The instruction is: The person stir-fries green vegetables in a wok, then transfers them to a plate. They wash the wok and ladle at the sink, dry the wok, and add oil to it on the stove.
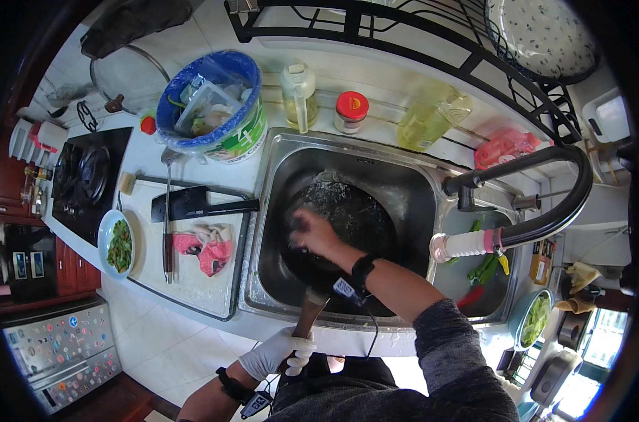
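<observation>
My left hand [277, 352], in a white glove, grips the wooden handle [310, 316] of a dark wok. The wok [361, 216] lies tilted in the left basin of a stainless steel sink [419, 176], with pale foam or water on its far inner wall. Over the wok's left side is my right hand [316, 232], bare and blurred by motion. Its fingers are curled around a dark patch; whether that is a scrubber or just shadow cannot be made out.
Left of the sink, a cutting board [203, 295] bears a black cleaver [192, 204], a long-handled spatula [167, 227] and a pink cloth [206, 248]. A black faucet [567, 205] arches over the right basin, where peppers [485, 269] lie. Behind stand a lined bucket [240, 132] and an oil bottle [430, 118].
</observation>
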Demonstrator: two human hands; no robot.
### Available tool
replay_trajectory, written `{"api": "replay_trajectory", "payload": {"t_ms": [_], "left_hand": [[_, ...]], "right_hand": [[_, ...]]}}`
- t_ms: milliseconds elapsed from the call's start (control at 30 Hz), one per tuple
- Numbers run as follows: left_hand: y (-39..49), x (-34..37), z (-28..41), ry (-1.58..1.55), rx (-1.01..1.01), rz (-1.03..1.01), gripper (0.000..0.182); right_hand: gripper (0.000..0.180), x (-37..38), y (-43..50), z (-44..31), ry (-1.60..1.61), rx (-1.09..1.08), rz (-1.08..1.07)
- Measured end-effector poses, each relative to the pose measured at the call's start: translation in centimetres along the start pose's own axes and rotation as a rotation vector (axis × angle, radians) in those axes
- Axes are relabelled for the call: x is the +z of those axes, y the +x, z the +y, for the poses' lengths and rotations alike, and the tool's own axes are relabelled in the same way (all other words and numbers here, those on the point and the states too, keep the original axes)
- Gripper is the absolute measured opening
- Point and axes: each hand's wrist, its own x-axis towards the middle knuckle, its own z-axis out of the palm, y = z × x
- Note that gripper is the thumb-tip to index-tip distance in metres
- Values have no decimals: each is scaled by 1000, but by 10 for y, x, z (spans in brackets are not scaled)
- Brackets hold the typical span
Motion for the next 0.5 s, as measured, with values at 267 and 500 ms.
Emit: {"api": "replay_trajectory", "payload": {"t_ms": [267, 500], "left_hand": [[-8, 12, -12, -34, 119, 53, 13], [-3, 4, -10, -20, 67, 16, 14]], "right_hand": [[52, -109, -92, 16, -922, 53, -705], [58, -74, -21, 51, -640, -89, 98]]}}
